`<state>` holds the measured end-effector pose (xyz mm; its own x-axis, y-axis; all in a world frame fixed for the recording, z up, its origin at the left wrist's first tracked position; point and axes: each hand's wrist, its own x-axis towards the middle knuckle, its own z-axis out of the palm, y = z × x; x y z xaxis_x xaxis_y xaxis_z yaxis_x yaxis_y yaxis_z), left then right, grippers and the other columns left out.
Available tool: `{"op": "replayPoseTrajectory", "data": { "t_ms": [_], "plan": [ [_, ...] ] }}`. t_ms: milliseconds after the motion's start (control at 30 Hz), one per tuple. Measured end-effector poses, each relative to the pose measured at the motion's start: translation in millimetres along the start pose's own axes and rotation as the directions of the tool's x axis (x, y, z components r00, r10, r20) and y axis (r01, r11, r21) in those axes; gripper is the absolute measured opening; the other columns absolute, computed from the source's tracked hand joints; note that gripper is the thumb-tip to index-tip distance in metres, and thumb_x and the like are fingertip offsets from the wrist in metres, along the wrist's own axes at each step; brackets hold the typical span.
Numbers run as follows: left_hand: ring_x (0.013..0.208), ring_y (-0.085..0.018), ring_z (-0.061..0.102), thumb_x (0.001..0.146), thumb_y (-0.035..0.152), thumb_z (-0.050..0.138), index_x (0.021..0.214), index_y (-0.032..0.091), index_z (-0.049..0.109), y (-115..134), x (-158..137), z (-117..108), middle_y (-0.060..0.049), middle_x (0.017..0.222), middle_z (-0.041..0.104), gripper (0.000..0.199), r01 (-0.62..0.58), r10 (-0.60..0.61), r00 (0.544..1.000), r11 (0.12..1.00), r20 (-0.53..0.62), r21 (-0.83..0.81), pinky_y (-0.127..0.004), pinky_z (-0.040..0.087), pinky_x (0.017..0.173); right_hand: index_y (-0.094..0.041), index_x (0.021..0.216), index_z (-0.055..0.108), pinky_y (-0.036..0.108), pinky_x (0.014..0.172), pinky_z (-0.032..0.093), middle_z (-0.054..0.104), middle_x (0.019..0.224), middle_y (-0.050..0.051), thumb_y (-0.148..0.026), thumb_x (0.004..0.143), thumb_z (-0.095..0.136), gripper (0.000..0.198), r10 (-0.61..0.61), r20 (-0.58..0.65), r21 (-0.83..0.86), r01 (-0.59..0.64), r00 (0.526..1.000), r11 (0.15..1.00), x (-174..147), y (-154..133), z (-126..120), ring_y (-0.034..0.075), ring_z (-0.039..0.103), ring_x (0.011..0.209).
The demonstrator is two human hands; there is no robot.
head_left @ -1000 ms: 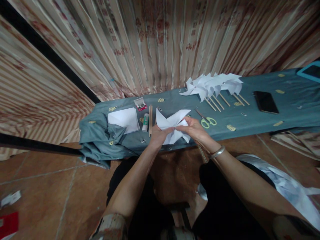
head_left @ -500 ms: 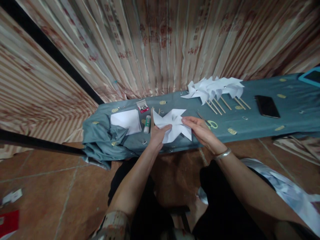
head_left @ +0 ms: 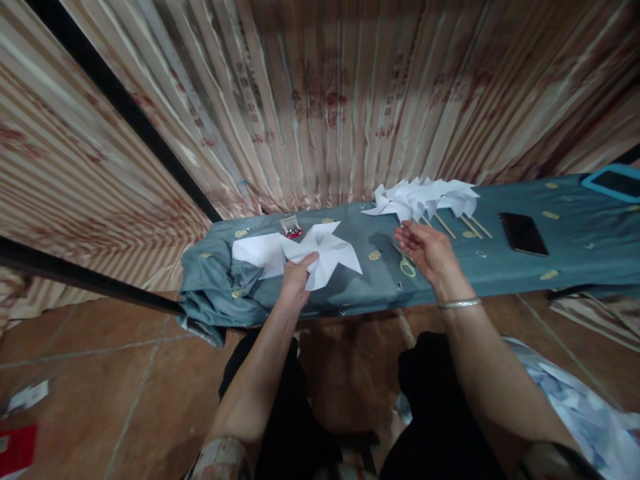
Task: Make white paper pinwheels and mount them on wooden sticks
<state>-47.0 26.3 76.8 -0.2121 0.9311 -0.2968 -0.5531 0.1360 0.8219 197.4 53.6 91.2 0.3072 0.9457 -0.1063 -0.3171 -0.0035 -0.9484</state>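
My left hand [head_left: 299, 277] is closed on a white paper pinwheel [head_left: 330, 253], thumb on top near its middle, holding it over the cloth. The pinwheel has folded, pointed blades and no stick shows on it. My right hand [head_left: 430, 250] is off the pinwheel, with loosely bent fingers and nothing visible in them. It hovers beside the scissors [head_left: 407, 267] with pale green handles, whose blades are partly hidden. Just beyond its fingertips lies a row of finished paper pinwheels [head_left: 420, 197] on wooden sticks [head_left: 445, 225].
Left of the pinwheel lie white paper sheets [head_left: 257, 253] and a small open box of metal pins [head_left: 291, 227]. A black phone [head_left: 523, 233] and a blue-framed device [head_left: 615, 182] are to the right on the green cloth [head_left: 500, 273]. A striped curtain [head_left: 325, 100] hangs behind.
My right hand has let go of the pinwheel and moved right, toward the scissors and the row of pinwheels. My left hand has shifted the pinwheel left, now covering the glue stick and loose sticks.
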Motion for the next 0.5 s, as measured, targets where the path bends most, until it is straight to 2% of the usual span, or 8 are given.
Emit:
{"op": "replayPoseTrajectory", "data": {
  "t_ms": [233,367,500],
  "plan": [
    [0.074,-0.021,0.072,0.055,0.013,0.077,0.074,0.012,0.067,47,-8,-10,-0.005,0.07,0.074,0.021,-0.122,0.122,0.989,0.993,-0.083,0.008,-0.03,0.059,0.073,-0.018,0.078,0.071,0.021,0.058,0.053,0.073,0.075,0.003,-0.021,0.07,0.075,0.01,-0.077,-0.043,0.082,0.081,0.996,0.993,16,-15,-12,0.012,0.068,0.07],
    [0.056,-0.016,0.067,0.058,0.012,0.075,0.07,0.011,0.065,81,-4,-22,0.0,0.056,0.067,0.015,-0.2,0.2,0.964,0.98,-0.173,0.018,-0.025,0.056,0.059,-0.018,0.078,0.07,0.019,0.056,0.053,0.073,0.075,0.003,-0.02,0.072,0.075,0.008,-0.086,-0.022,0.08,0.087,0.996,0.993,20,-10,-9,0.012,0.069,0.069],
    [0.046,-0.012,0.061,0.062,0.013,0.074,0.07,0.011,0.065,109,4,-31,0.001,0.056,0.066,0.012,-0.31,0.301,0.927,0.951,-0.226,-0.004,-0.02,0.052,0.05,-0.017,0.078,0.071,0.019,0.058,0.052,0.074,0.074,0.002,-0.021,0.07,0.077,0.011,-0.072,0.022,0.024,0.071,0.997,0.997,21,5,1,0.011,0.069,0.067]
  ]
}}
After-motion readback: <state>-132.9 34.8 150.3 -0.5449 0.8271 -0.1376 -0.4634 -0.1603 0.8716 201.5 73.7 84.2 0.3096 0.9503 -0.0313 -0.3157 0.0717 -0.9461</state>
